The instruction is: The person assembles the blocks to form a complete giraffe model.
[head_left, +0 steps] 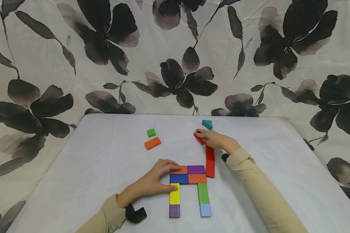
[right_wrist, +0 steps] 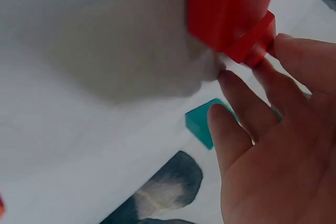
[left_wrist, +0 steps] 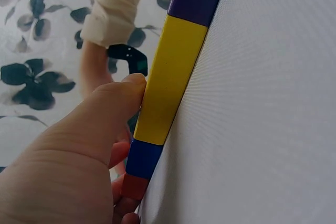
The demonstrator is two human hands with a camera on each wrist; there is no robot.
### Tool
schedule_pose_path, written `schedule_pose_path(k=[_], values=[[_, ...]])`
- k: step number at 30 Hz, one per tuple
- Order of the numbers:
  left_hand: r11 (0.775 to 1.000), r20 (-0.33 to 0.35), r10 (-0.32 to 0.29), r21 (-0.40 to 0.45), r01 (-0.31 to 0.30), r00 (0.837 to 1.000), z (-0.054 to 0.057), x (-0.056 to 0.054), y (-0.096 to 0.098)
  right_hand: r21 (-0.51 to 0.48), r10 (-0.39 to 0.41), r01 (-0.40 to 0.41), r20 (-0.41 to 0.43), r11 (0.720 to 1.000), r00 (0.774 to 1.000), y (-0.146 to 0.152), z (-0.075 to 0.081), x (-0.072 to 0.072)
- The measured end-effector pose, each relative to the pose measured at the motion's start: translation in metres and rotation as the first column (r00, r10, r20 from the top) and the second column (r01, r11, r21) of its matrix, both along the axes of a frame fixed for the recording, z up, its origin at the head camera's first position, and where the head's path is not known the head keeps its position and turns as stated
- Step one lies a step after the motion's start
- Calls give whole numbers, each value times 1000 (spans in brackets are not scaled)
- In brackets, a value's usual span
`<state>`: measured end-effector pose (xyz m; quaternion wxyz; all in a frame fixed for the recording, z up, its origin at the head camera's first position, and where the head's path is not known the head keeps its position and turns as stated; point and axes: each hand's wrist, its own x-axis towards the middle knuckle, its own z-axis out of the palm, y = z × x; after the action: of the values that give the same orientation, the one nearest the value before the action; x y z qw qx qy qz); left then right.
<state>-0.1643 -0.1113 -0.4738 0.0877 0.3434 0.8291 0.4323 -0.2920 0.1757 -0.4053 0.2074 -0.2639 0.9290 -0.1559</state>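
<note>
My left hand (head_left: 151,180) rests on a flat figure of coloured blocks, its index fingertip on an orange block (head_left: 180,171) and its thumb on a yellow block (head_left: 174,197). In the left wrist view that thumb lies along the side of the yellow block (left_wrist: 172,77). With the thumb and fingers of my right hand (head_left: 217,139), I pinch a red block (head_left: 198,139), set at a slant and partly hidden. Just below it, two red blocks (head_left: 210,165) stand end to end beside the figure. The right wrist view shows the pinched red block (right_wrist: 251,40) close to another red one.
Beyond the right hand lies a teal triangular block (head_left: 207,124). A green block (head_left: 151,132) and an orange block (head_left: 153,143) lie apart at the back left. The white table (head_left: 105,161) ends at a flowered cloth (head_left: 175,48).
</note>
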Motion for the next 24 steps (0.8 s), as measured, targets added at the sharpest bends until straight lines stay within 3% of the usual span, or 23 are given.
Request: schedule_pose_path(k=[8,16,24], values=[[1000,32,8,-26,-7,999,5,-5,5,-69,-90,91,16,994,996,16,-2,5],[979,37,-86,-184,92,996,20,-31,30,-128,-139,139,8,982,990,25,-7,15],[979,86,-91,-174,105,992,14,-42,41,-211,-167,162,-7,964,986,35,-14,22]])
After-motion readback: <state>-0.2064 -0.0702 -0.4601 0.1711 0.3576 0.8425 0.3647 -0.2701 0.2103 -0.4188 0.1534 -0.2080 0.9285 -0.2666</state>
